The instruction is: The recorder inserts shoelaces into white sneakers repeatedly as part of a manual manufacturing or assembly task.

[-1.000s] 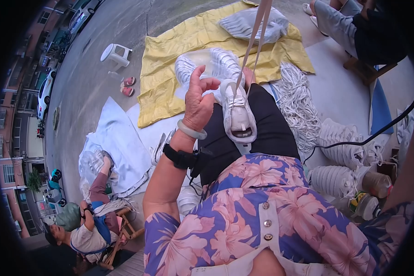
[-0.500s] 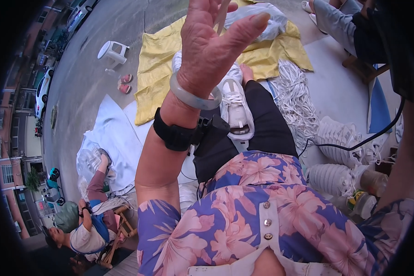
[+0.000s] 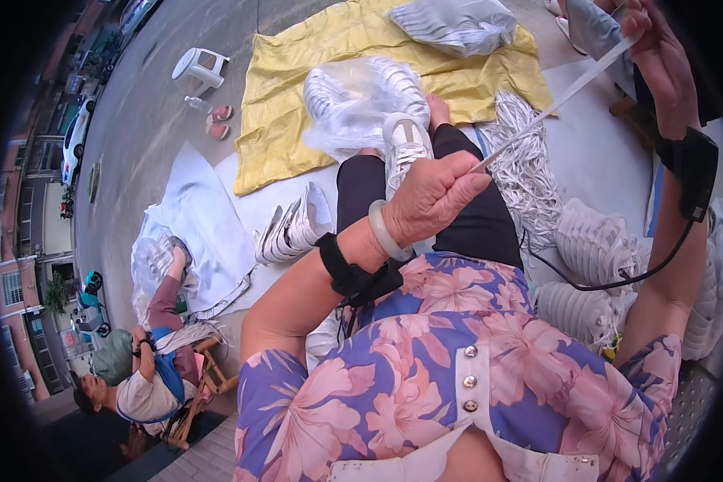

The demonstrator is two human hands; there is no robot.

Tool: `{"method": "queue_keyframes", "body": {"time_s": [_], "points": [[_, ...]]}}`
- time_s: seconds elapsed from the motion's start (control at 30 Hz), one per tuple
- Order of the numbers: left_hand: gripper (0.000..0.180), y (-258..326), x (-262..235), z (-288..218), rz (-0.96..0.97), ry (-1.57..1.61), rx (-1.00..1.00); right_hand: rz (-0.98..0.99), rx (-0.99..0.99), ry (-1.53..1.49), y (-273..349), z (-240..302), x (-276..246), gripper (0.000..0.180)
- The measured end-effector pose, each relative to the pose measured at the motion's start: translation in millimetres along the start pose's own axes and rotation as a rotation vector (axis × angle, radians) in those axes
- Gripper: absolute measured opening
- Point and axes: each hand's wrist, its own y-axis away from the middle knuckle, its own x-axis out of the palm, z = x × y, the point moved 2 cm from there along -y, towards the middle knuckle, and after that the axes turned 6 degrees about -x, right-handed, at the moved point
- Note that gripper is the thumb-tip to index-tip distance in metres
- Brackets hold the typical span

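A white shoelace [image 3: 558, 102] is stretched taut on a slant between my two hands. My left hand [image 3: 432, 197], with a pale bangle and a black strap at its wrist, is closed on the lower end above my lap. Up at the far right, my right hand [image 3: 663, 68] pinches the upper end. A white sneaker [image 3: 406, 145] with laces across its front rests between my thighs, toe pointing away; my left hand hides its rear part. Whether the stretched lace runs into this shoe is hidden.
Beyond my feet, plastic-wrapped white shoe parts [image 3: 361, 92] lie on a yellow sheet [image 3: 277, 104]. A heap of white laces [image 3: 522, 161] and stacked shoe uppers [image 3: 590, 241] lie to my right. A black cable [image 3: 594, 287] hangs from my right wrist. Another person [image 3: 157, 394] sits at left.
My left hand has come down from high in front to above my lap, closed on the lace. My right hand has come into view at upper right, pulling the lace straight.
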Motion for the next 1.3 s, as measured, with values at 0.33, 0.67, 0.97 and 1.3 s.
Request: {"method": "queue_keyframes", "body": {"time_s": [0.33,0.67,0.97,1.3], "points": [[0.032,47,26,90,0.559,0.133,-0.336,0.005,0.579,0.947,139,-220,-89,0.022],[0.029,32,23,80,0.678,0.122,-0.203,0.934,-0.032,1.393,139,-308,93,0.011],[0.029,32,20,89,0.674,0.124,-0.181,1.273,-0.343,1.578,141,-326,106,0.005],[0.023,37,20,74,0.525,-0.122,-0.101,0.517,0.124,1.448,146,-319,73,0.012]]}}
